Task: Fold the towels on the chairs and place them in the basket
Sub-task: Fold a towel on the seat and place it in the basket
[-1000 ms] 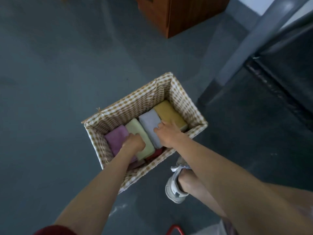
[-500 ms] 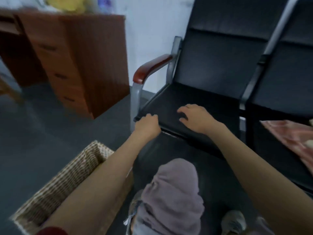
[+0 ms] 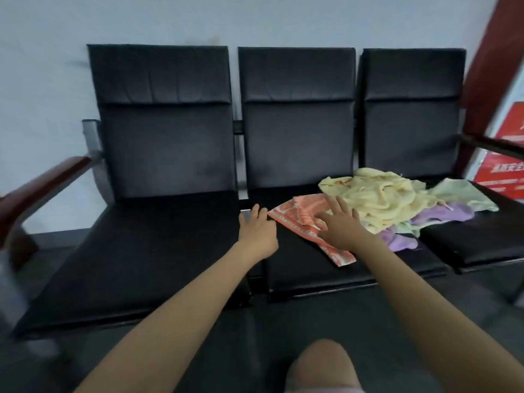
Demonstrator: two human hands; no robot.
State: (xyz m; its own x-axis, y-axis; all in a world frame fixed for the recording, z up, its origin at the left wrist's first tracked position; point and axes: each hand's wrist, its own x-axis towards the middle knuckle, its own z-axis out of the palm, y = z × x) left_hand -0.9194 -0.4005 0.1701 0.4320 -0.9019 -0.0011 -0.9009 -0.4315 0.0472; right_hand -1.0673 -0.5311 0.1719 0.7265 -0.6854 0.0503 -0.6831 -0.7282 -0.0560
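Both hands are spread: right hand (image 3: 340,226) over the orange towel (image 3: 289,212), left hand (image 3: 256,231) at its nine-o'clock corner. I'd pinch two corners, sliding it clear of the two-o'clock pile (image 3: 380,194).

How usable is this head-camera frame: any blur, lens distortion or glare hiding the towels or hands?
Head view: soft throughout, with smearing at the left edge around the armrest; the wide angle bows the chair backs and tilts the red panel at right; light is dim and even, no glare; the orange towel, yellow towel, left hand and right hand read clearly enough.
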